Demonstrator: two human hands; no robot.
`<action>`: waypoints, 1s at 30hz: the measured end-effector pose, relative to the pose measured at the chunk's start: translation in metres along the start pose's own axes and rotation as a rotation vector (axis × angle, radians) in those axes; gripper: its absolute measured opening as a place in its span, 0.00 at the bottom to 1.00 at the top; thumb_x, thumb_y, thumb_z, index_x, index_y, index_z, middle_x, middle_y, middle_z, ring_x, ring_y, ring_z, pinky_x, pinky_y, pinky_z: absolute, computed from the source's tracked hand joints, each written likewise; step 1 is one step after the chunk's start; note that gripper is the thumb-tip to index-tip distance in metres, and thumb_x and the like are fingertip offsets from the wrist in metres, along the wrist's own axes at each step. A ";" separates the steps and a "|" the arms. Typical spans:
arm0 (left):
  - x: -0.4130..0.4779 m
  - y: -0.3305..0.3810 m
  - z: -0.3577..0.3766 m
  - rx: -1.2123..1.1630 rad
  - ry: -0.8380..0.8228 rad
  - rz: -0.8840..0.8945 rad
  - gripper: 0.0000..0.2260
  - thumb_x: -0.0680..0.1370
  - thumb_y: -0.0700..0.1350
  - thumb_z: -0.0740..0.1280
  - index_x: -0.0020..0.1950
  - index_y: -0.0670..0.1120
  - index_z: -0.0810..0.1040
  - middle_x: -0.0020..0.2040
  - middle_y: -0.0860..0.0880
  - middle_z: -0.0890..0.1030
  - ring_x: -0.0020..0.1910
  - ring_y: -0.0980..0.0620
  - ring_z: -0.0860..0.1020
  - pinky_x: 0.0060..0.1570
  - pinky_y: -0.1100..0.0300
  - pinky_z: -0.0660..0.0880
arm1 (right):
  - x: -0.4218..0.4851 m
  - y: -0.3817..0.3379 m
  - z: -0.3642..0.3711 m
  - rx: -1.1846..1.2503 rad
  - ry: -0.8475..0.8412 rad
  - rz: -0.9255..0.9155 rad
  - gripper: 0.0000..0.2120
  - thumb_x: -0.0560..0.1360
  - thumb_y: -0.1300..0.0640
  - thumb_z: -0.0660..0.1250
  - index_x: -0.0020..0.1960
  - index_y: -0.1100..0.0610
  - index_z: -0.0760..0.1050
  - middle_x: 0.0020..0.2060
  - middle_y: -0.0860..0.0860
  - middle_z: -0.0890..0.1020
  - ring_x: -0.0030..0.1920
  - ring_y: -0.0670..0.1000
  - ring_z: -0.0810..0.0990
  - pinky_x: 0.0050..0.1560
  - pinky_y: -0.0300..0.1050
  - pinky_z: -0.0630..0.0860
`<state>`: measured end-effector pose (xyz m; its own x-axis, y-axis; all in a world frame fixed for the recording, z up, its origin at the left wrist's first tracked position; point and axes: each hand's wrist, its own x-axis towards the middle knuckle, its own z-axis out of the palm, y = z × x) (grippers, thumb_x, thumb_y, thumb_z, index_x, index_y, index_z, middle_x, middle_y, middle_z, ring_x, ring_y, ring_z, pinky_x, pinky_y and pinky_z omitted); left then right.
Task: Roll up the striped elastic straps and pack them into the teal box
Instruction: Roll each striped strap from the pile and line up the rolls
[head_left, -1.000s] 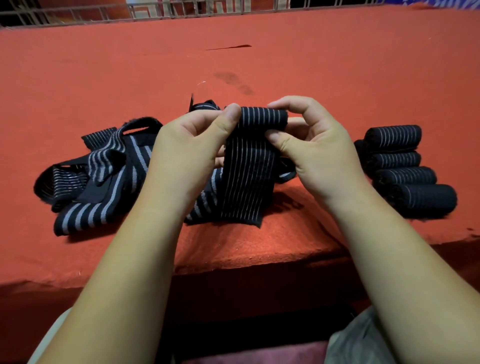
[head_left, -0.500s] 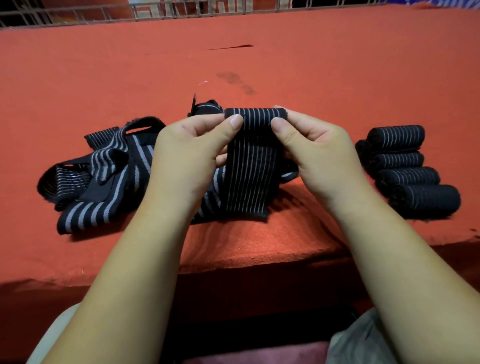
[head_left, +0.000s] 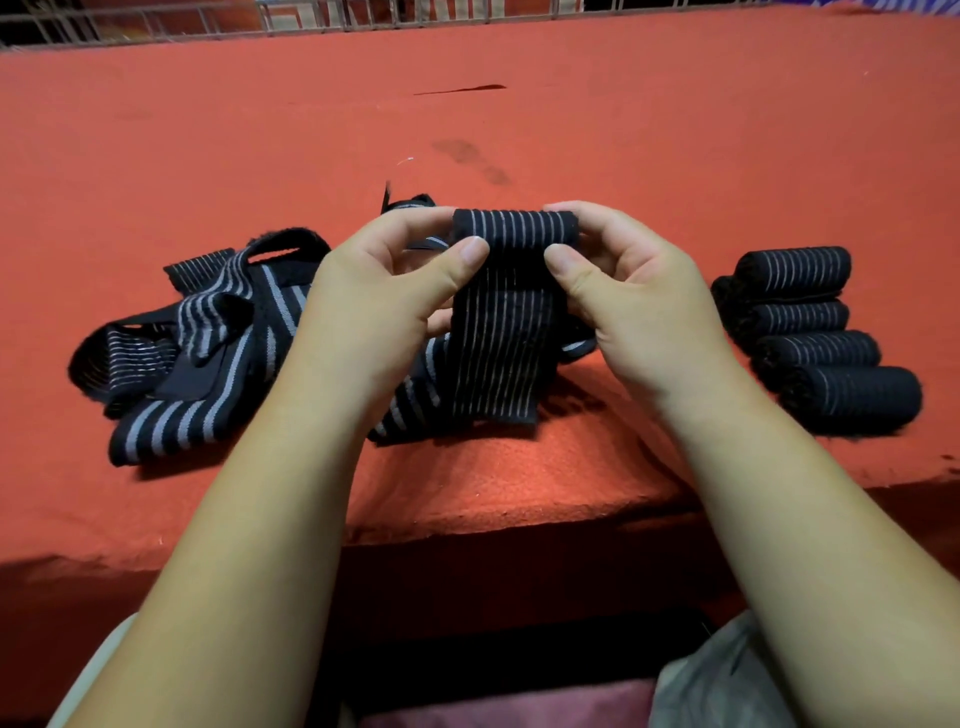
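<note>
Both hands are up over the desk (head_left: 675, 130) and close together. My left hand (head_left: 384, 291) and right hand (head_left: 634, 301) are each clamped on the same striped strap (head_left: 506, 338), thumbs in front and fingers behind. They pinch the small roll (head_left: 514, 228) at the strap's top edge, the left hand on its 9 o'clock end and the right hand on its 3 o'clock end. The rest of the strap hangs flat toward 6 o'clock, and its free end touches the red desk cover near the front edge. The strap is black with thin pale lines running lengthwise.

At 9 o'clock from my hands a loose pile (head_left: 208, 332) of unrolled straps lies tangled on the desk, black with broader grey stripes, partly hidden behind my left hand. At 3 o'clock four finished rolls (head_left: 815, 332) lie in a row, touching side to side. There is something dark behind them, but I cannot tell whether it is another roll.

At 12 o'clock there is a dark smudge (head_left: 467, 156) on the cover, and a wire rail (head_left: 332, 15) runs along the far edge.
</note>
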<state>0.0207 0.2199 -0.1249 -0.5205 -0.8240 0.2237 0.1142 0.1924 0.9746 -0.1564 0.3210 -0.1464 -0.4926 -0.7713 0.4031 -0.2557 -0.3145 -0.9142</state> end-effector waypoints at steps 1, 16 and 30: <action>0.000 0.000 -0.001 -0.018 -0.018 -0.002 0.12 0.82 0.42 0.74 0.66 0.47 0.84 0.59 0.40 0.87 0.56 0.45 0.88 0.53 0.51 0.86 | 0.000 0.000 -0.001 0.016 -0.012 0.005 0.14 0.84 0.66 0.67 0.69 0.60 0.79 0.51 0.48 0.86 0.45 0.40 0.83 0.45 0.36 0.79; 0.001 0.004 -0.008 0.062 0.025 0.001 0.12 0.79 0.47 0.79 0.61 0.47 0.87 0.53 0.48 0.90 0.54 0.48 0.89 0.55 0.51 0.85 | -0.002 -0.005 -0.003 0.028 -0.070 -0.016 0.20 0.80 0.71 0.70 0.65 0.50 0.79 0.58 0.56 0.84 0.50 0.49 0.82 0.46 0.44 0.81; 0.002 -0.003 -0.001 0.051 0.105 0.093 0.11 0.77 0.38 0.79 0.58 0.47 0.87 0.50 0.51 0.90 0.53 0.52 0.89 0.54 0.52 0.86 | -0.003 -0.006 -0.001 -0.019 0.004 0.066 0.14 0.84 0.63 0.69 0.69 0.57 0.82 0.58 0.49 0.89 0.60 0.51 0.87 0.66 0.54 0.82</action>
<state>0.0202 0.2166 -0.1277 -0.4182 -0.8520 0.3151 0.1133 0.2952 0.9487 -0.1541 0.3257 -0.1419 -0.5119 -0.7880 0.3422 -0.2385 -0.2523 -0.9378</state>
